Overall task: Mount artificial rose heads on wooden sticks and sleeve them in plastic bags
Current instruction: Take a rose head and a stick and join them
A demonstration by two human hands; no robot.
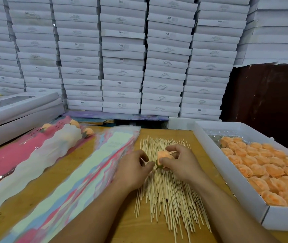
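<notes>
Over a spread pile of wooden sticks [167,195] on the table, my right hand [180,162] holds an orange rose head [164,154] by its green base. My left hand [132,166] is right beside it, fingers curled and pinched at the base of the rose; whether a stick is between its fingers cannot be made out. A white box [227,174] at the right holds several more orange rose heads [266,169]. Left of the sticks lies a stack of pastel plastic bags [80,179].
Further left, sleeved roses on sticks [64,137] lie on pink and white wrappers [17,155]. A long white box [17,113] sits at the far left. Stacks of white boxes [122,55] wall off the back of the wooden table [166,132].
</notes>
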